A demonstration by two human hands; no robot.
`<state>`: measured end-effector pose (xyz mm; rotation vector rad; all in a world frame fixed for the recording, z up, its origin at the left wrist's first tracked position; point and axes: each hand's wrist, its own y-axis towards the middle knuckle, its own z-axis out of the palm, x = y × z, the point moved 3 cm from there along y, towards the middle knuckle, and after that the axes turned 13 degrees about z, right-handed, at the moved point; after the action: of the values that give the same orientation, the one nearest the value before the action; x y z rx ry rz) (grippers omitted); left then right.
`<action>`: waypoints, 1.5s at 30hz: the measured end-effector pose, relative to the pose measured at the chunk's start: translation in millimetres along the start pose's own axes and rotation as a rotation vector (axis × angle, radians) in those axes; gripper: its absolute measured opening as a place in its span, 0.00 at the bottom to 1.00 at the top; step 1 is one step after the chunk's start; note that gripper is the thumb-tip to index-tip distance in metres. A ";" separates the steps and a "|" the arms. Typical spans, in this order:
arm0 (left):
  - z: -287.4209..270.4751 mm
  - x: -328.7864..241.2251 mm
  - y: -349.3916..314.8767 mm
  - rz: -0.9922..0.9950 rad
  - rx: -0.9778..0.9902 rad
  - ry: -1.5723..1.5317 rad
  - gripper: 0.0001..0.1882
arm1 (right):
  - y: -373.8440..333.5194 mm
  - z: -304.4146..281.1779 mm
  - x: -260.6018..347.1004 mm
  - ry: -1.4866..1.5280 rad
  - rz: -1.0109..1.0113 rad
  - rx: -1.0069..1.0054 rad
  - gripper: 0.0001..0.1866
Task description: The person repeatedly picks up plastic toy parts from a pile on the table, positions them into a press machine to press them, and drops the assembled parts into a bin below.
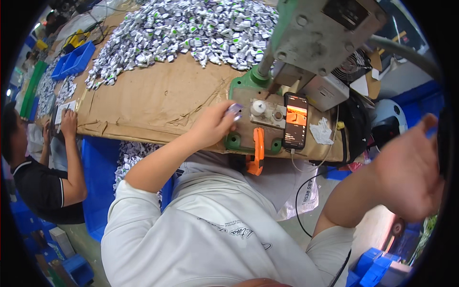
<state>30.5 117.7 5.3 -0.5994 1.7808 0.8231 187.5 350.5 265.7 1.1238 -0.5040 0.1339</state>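
My left hand (pixel 216 123) is closed on a small white and purple plastic part (pixel 235 111), just left of the press fixture. On the metal fixture plate (pixel 270 119) sits a round white piece (pixel 258 108). The plate lies on the green base (pixel 233 138) of a bench press, whose grey head (pixel 318 36) hangs above. My right hand (pixel 409 174) is raised at the far right, beside a dark object (pixel 445 143) at the picture's rim. Its fingers are blurred and partly hidden, so its grip is unclear. An orange handle-like tool (pixel 257 150) stands at the base's front edge.
A phone (pixel 295 120) with a cable lies right of the fixture, near crumpled tissue (pixel 321 131). A big heap of white parts (pixel 191 33) covers the back of the cardboard-topped table (pixel 143 103). Blue bins (pixel 98 186) stand left; a co-worker (pixel 45 177) works there.
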 end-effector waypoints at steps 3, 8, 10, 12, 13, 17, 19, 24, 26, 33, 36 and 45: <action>-37.0 18.3 -64.7 -0.325 -0.143 -0.520 0.12 | -47.8 -4.9 -63.1 0.135 0.185 0.213 0.22; -103.9 18.5 -158.8 -0.103 0.019 0.696 0.12 | -150.8 18.4 -135.9 -0.373 0.760 0.554 0.12; -124.9 9.3 -177.9 -0.012 0.149 0.879 0.13 | -178.9 33.9 -151.6 -0.452 0.759 0.741 0.10; -133.6 7.1 -190.8 -0.210 0.531 0.795 0.16 | -195.6 42.7 -158.6 -0.451 0.775 0.882 0.10; -136.9 4.5 -188.5 -0.231 0.496 0.685 0.17 | -203.3 47.1 -160.2 -0.449 0.783 1.030 0.11; -134.8 12.5 -130.1 0.044 0.217 0.556 0.13 | -214.1 50.8 -163.9 -0.653 0.751 1.164 0.11; -130.8 35.0 -80.6 0.062 0.075 0.629 0.13 | -213.6 50.9 -162.9 -0.696 0.751 1.165 0.12; -143.6 98.6 69.3 -0.135 -0.326 0.735 0.20 | -210.1 49.9 -163.7 -0.809 0.924 1.220 0.15; -150.2 116.0 107.4 -0.312 -0.323 0.665 0.22 | -207.4 50.9 -163.3 -0.802 0.914 1.160 0.15; -143.4 121.8 115.8 -0.041 -0.336 0.737 0.13 | -207.8 48.0 -162.4 -0.765 0.812 1.032 0.13; -131.6 109.0 91.8 0.179 -0.431 0.437 0.08 | -211.4 46.9 -164.7 -0.760 0.858 1.064 0.13; -45.7 70.4 54.2 -0.205 -0.522 -1.011 0.08 | -213.6 49.0 -159.1 -0.796 0.712 1.040 0.12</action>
<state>-60.0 116.1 -37.0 -0.5335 0.5766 1.1747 106.7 237.0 33.5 1.9632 -1.6648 0.6308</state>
